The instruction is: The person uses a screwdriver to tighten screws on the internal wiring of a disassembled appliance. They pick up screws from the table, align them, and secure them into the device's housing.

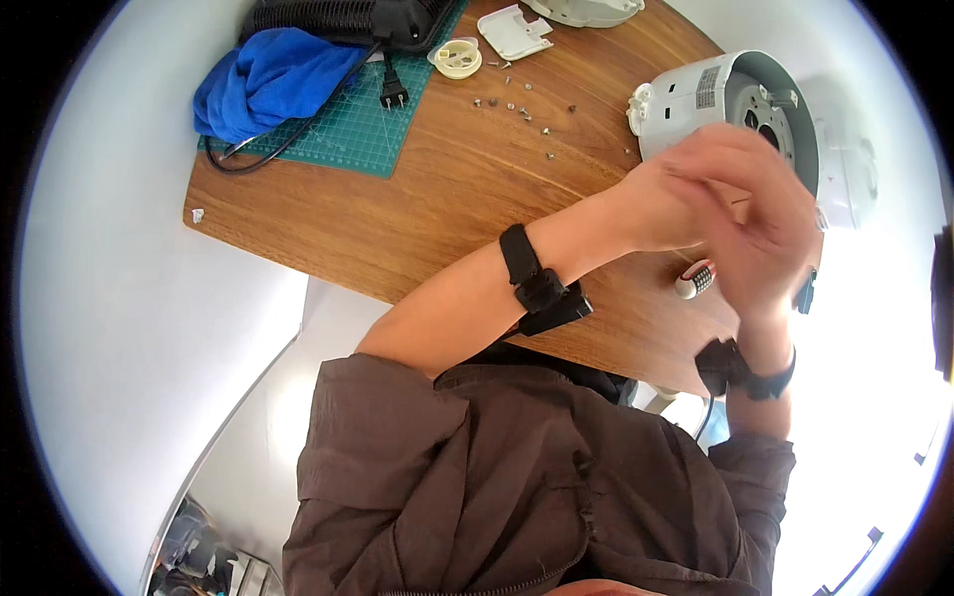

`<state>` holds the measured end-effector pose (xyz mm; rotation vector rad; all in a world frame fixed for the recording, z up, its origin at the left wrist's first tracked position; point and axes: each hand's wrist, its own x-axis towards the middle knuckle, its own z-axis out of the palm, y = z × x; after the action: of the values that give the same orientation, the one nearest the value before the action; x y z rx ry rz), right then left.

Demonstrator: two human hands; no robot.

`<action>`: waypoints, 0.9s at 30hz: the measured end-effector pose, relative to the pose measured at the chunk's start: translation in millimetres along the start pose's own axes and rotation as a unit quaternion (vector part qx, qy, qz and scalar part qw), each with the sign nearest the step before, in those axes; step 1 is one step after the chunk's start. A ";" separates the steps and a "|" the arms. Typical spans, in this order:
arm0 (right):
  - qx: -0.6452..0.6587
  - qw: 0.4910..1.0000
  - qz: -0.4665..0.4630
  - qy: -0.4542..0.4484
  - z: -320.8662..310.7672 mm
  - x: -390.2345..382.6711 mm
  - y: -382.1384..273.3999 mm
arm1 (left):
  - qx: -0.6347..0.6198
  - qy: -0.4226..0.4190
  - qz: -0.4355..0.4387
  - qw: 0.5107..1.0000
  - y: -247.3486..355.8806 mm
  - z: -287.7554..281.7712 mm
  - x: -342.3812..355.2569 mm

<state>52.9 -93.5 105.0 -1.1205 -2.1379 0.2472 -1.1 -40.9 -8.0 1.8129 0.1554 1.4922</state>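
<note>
My left hand reaches across the desk to the right and meets my right hand. The two overlap in front of a white cylindrical appliance housing. Motion blurs the right hand, and its fingers bend over toward the left one. Left fingertips are hidden behind it, so what either hand holds cannot be made out. The housing lies on its side, its open end showing a grey inner plate with round parts. Just below the hands rests a tool with a white, red and black handle.
Several loose screws lie scattered across the wooden desk. Behind them are a small cream round part and a white plastic cover. A blue cloth, a black plug and a black device occupy the green cutting mat.
</note>
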 end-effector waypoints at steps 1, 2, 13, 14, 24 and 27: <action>-0.016 0.998 0.044 0.041 -15.8 -14.9 4.0 | 0.106 -0.056 0.043 0.992 -2.0 0.3 -0.7; -0.004 0.995 0.076 0.068 -31.0 -31.7 10.2 | 0.212 -0.113 0.086 0.967 -5.6 1.8 -2.3; 0.065 0.966 0.188 0.163 -61.8 -95.6 35.5 | 0.318 -0.095 0.145 0.932 -3.3 -6.8 -2.1; 0.065 0.965 0.188 0.170 -61.1 -98.3 37.7 | 0.320 -0.098 0.142 0.932 -2.8 -6.8 -3.0; -0.100 0.982 0.122 0.103 -78.3 -106.2 53.4 | 0.335 -0.113 0.141 0.925 0.0 -5.0 -3.5; -0.154 0.982 0.109 0.021 -90.5 -95.0 48.5 | 0.343 -0.119 0.138 0.921 -0.8 -5.9 -5.3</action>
<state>180.2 -151.4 102.2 -1.5271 -2.0615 -0.0120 -7.6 -40.4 -12.5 2.6579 0.3481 1.4950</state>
